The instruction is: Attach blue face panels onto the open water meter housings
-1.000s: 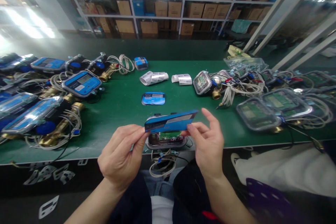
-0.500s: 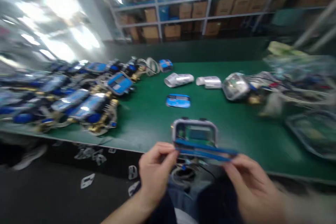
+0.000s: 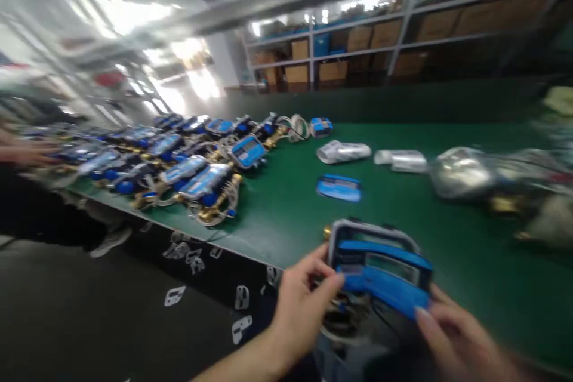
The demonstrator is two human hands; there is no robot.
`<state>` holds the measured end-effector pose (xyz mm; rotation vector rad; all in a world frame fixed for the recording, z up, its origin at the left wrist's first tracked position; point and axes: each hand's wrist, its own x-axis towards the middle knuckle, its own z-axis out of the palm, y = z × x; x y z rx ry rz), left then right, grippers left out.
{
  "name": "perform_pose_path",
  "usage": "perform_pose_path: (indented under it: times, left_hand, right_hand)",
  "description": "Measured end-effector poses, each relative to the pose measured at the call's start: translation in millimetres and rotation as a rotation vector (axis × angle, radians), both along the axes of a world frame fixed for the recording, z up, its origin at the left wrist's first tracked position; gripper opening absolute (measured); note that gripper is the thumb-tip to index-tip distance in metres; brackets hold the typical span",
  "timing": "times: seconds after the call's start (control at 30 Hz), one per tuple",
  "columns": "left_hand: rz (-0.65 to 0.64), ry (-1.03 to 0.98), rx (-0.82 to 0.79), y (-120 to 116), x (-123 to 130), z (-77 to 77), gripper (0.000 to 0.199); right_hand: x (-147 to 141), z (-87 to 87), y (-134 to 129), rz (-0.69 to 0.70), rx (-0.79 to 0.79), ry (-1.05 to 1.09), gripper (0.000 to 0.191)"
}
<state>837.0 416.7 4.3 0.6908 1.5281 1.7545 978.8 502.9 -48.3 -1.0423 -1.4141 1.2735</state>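
A blue faceplate (image 3: pixel 394 292) with a window cut in it lies over a grey-framed meter housing (image 3: pixel 342 228) at the table's front edge. My left hand (image 3: pixel 304 298) pinches the plate's left end between thumb and fingers. At its lower right corner, my right hand (image 3: pixel 456 328) grips the same plate, blurred by motion. Cables and a round part hang below the housing. Another blue faceplate (image 3: pixel 339 188) lies flat on the green table (image 3: pixel 277 215) beyond the housing.
Many blue-labelled meters with brass fittings (image 3: pixel 203 182) crowd the left. Two rolled silvery sheets (image 3: pixel 344 152) lie farther back. A plastic-wrapped unit (image 3: pixel 461 173) and cables are at right. Another person's hand (image 3: pixel 33 152) is at far left. Boxes stand on shelves behind.
The view has swung left. The blue faceplate, seen almost edge-on before, now shows its face over the housing, with both hands still holding it. Another person's hand has come into view.
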Motion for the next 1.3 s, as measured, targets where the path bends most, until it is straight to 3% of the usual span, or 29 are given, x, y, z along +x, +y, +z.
perform_pose_path:
  times: [0.07, 0.13, 0.2, 0.6, 1.3]
  left_hand:
    - [0.026, 0.053, -0.073, 3.1, -6.5, 5.2, 0.024]
    - [0.007, 0.076, -0.106, 8.1, -12.9, 3.2, 0.028]
    - [0.009, 0.085, -0.128, 11.6, -17.5, 0.0, 0.029]
    - [0.160, 0.313, -0.204, 28.1, -24.6, 9.4, 0.023]
    - [0.173, 0.414, -0.258, 28.6, -22.8, 8.7, 0.021]
  right_hand:
    - [25.7, 25.1, -3.0, -0.046, -0.011, -0.048, 0.034]
    - [26.7, 41.8, -2.6, 0.000, -0.033, -0.038, 0.030]
    - [18.0, 47.8, 1.6, 0.011, -0.028, -0.030, 0.026]
    - [2.4, 50.5, 19.8, -0.047, 0.053, -0.149, 0.018]
    - [2.8, 49.7, 20.7, -0.055, 0.062, -0.175, 0.016]
